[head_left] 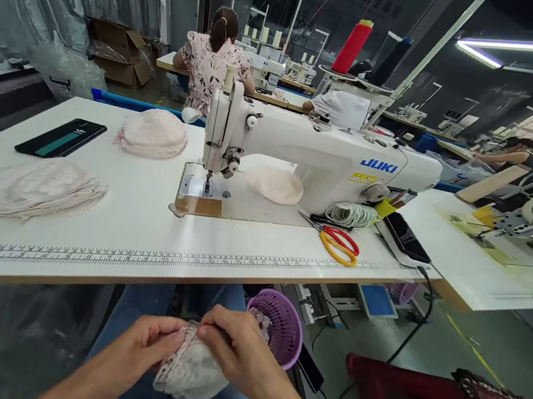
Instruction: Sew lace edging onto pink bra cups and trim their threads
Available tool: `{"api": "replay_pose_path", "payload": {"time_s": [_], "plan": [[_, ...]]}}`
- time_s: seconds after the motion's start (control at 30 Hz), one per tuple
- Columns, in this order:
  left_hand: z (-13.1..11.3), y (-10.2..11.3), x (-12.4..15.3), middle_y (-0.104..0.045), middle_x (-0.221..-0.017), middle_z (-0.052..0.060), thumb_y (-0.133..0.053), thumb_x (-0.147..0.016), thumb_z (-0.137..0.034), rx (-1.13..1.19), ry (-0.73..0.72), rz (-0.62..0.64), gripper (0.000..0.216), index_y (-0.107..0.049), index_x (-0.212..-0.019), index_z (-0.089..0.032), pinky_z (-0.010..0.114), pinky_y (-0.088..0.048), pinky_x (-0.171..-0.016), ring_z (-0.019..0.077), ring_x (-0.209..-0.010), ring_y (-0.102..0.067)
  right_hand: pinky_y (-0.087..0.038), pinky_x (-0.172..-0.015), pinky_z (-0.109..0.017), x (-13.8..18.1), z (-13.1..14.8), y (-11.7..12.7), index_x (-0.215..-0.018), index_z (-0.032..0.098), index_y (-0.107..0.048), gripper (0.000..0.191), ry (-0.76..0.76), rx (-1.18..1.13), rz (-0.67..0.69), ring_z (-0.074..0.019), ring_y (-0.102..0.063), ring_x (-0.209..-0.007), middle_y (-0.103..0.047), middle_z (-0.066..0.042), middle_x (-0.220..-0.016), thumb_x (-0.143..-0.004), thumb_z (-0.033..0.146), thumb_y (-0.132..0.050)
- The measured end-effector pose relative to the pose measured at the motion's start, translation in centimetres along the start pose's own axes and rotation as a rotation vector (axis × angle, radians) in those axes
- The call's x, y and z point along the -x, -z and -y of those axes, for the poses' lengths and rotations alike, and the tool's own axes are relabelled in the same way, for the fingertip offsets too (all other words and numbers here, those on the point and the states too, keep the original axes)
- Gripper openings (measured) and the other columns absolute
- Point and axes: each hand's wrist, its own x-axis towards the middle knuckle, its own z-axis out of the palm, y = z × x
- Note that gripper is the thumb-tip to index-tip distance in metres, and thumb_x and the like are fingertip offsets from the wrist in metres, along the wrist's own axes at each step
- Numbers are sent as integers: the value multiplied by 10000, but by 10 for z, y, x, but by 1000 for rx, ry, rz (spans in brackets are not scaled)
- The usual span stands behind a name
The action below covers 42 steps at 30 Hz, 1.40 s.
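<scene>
Over my lap, below the table edge, both hands pinch a small piece of white lace-edged fabric [196, 372]. My left hand [142, 348] grips its lacy edge between thumb and fingers. Close beside it, my right hand [242, 351] is closed on the same upper edge, and the cloth hangs down between them. Beyond the table edge stands a white sewing machine [335, 146], with a beige cloth piece [276, 185] on its bed. A pile of lace-edged pieces [28, 187] lies at the left, and a second pinkish pile [154, 132] sits behind it.
Red and yellow scissors [339, 245] and a coil of pale cord [351, 214] lie right of the needle. A dark phone-like item [62, 137] rests at the left. Below the table are a purple basket [294, 328] and a red stool [397, 395]. A person [215, 60] sits ahead.
</scene>
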Motion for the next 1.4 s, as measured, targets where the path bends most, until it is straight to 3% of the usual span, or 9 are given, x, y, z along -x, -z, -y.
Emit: {"api": "replay_pose_path", "payload": {"time_s": [0.17, 0.3, 0.53, 0.73, 1.07, 1.23, 1.4], "plan": [[3, 5, 0, -710, -850, 37, -680, -702, -578, 67, 47, -55, 519, -704, -1033, -179, 260, -458, -765, 212, -862, -586, -311, -536, -179, 0, 1, 0, -785, 178, -582, 176, 24, -89, 22, -77, -456, -538, -524, 38, -622, -914, 236, -477], [8, 7, -2, -717, -888, 36, -715, -643, -597, 77, 82, -135, 541, -711, -1005, -195, 262, -464, -784, 227, -919, -592, -327, -531, -167, 0, 1, -2, -819, 190, -606, 175, 81, -182, 119, -74, -483, -528, -570, 36, -645, -921, 269, -487], [19, 8, 4, -705, -847, 52, -740, -589, -619, 123, 120, -330, 592, -709, -971, -168, 285, -468, -774, 261, -958, -590, -307, -539, -196, 1, -5, -17, -902, 192, -579, 147, 3, 80, 63, -108, -552, -566, -617, 22, -666, -925, 296, -478], [19, 10, -4, -700, -786, 63, -661, -743, -554, -58, -18, 25, 487, -698, -975, -127, 238, -438, -643, 191, -724, -599, -286, -527, -208, 1, -3, -19, -900, 189, -557, 138, -17, 140, 99, -129, -566, -567, -631, 10, -671, -917, 302, -479], [23, 13, -4, -693, -727, 53, -661, -752, -537, -56, -26, 22, 462, -712, -927, -112, 228, -419, -632, 172, -677, -587, -281, -526, -197, -2, -10, -16, -892, 203, -544, 158, -28, 81, 113, -107, -495, -534, -578, 35, -628, -919, 351, -493], [15, 19, 2, -717, -763, 66, -688, -728, -535, -72, 24, 50, 492, -723, -993, -121, 235, -421, -672, 192, -722, -598, -334, -538, -169, -1, -13, 1, -871, 201, -550, 347, -27, -137, 248, -83, -468, -544, -515, 64, -617, -761, 510, -662], [10, 23, 7, -735, -822, 80, -690, -732, -521, -70, 59, 94, 487, -721, -1044, -148, 253, -439, -710, 239, -806, -622, -358, -576, -166, 4, -15, 5, -832, 199, -584, 249, -16, -151, 249, -82, -501, -587, -545, 59, -651, -744, 388, -721]]}}
